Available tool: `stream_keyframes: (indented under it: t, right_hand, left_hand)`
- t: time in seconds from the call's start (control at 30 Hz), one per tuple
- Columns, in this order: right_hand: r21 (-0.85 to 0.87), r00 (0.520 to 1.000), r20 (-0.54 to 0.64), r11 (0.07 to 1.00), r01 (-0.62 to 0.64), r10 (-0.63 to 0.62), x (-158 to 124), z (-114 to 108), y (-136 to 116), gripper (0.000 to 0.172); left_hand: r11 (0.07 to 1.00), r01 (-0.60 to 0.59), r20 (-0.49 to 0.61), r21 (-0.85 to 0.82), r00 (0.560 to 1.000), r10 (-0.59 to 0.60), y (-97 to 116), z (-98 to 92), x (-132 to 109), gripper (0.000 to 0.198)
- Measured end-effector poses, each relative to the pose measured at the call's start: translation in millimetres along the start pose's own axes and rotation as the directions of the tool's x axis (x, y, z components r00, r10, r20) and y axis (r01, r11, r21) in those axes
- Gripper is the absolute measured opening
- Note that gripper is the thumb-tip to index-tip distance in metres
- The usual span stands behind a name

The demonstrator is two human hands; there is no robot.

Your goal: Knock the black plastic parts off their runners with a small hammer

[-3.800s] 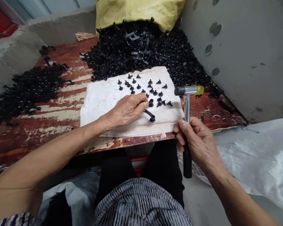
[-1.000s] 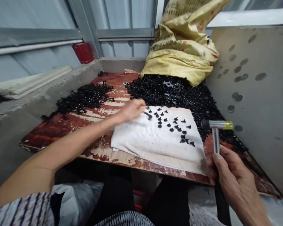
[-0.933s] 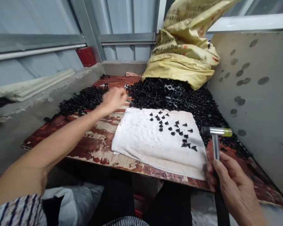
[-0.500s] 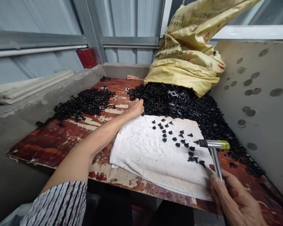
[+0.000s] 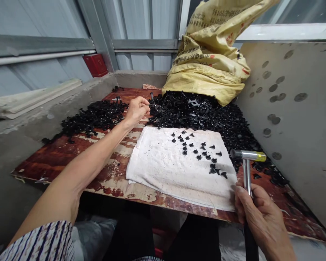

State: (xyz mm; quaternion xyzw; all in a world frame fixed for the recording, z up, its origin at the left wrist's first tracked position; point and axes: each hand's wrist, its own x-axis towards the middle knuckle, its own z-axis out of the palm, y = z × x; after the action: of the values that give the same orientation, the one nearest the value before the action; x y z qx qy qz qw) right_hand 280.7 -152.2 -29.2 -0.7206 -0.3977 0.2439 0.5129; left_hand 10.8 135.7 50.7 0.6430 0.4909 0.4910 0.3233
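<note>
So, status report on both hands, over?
Right hand gripping hammer, head up. Left hand beside big black heap, grip unclear. Small black pieces scattered on white cloth.

Ribbed blue-grey wall (image 5: 134,20), white-framed window (image 5: 301,14)

The surface (image 5: 114,169) looks like wood, with rough, worn paint. Toward its back edge, the black parts (image 5: 190,113) seem slightly glossy plastic. At the front edge, the cloth (image 5: 163,168) is matt; toward the right edge, the hammer (image 5: 247,174) has smooth, shiny metal.
</note>
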Motion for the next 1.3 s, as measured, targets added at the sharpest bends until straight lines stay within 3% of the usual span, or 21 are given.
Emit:
stream_keyframes:
  t: [0.13,0.27,0.37,0.53,0.67,0.83,0.93,1.0,1.03,1.1,1.13,1.17,1.2,1.23,1.3]
  right_hand:
    - [0.185,0.998,0.024,0.980,-0.068,0.064,-3,7,-13,0.043]
    - [0.223,0.994,0.112,0.975,-0.022,-0.004,-11,20,-40,0.040]
    - [0.297,0.979,0.199,0.955,-0.013,-0.048,-17,32,-54,0.034]
    - [0.461,0.979,0.198,0.886,-0.058,-0.039,-21,40,-51,0.033]
    - [0.442,0.979,0.197,0.896,-0.037,-0.056,-23,36,-42,0.029]
    - [0.447,0.965,0.253,0.893,-0.058,-0.065,-30,41,-46,0.030]
    - [0.460,0.971,0.235,0.885,-0.067,-0.048,-32,42,-47,0.028]
    - [0.428,0.974,0.222,0.901,-0.064,-0.036,-30,39,-44,0.028]
    - [0.408,0.975,0.221,0.911,-0.059,-0.035,-29,36,-42,0.028]
    - [0.371,0.970,0.238,0.928,-0.042,-0.051,-26,32,-37,0.028]
    - [0.353,0.964,0.257,0.935,-0.026,-0.071,-26,31,-36,0.027]
    - [0.335,0.955,0.280,0.942,0.000,-0.099,-25,30,-35,0.025]
    - [0.321,0.943,0.305,0.946,0.032,-0.135,-25,31,-35,0.024]
    - [0.313,0.929,0.327,0.948,0.066,-0.173,-25,32,-37,0.022]
    - [0.310,0.904,0.358,0.943,0.121,-0.234,-26,34,-41,0.019]
  left_hand:
    - [0.964,0.131,0.278,-0.229,0.958,-0.064,28,-1.0,-51,0.016]
    - [0.916,0.280,0.544,-0.287,0.835,-0.085,48,14.3,-103,0.020]
    - [0.874,0.367,0.647,-0.319,0.758,-0.083,55,26.4,-131,0.020]
    - [0.861,0.427,0.722,-0.277,0.683,-0.107,53,33.6,-160,0.017]
    - [0.851,0.489,0.773,-0.194,0.610,-0.174,49,32.7,-170,0.017]
    - [0.746,0.601,0.751,-0.285,0.624,-0.216,51,40.1,-181,0.024]
    - [0.763,0.584,0.740,-0.279,0.637,-0.216,48,41.6,-185,0.021]
    - [0.850,0.487,0.730,-0.201,0.653,-0.202,44,38.4,-187,0.016]
    - [0.914,0.385,0.718,-0.128,0.672,-0.183,43,35.9,-189,0.014]
    - [0.998,0.034,0.646,0.052,0.761,-0.060,44,30.7,-192,0.007]
    - [0.972,-0.188,0.596,0.139,0.800,0.070,46,28.7,-194,0.005]
    - [0.891,-0.398,0.551,0.216,0.804,0.226,50,27.4,-195,0.008]
    - [0.775,-0.568,0.528,0.277,0.764,0.371,55,26.9,-196,0.015]
    - [0.654,-0.690,0.552,0.309,0.690,0.468,60,26.9,-195,0.020]
    - [0.477,-0.833,0.702,0.280,0.517,0.490,67,27.6,-191,0.021]
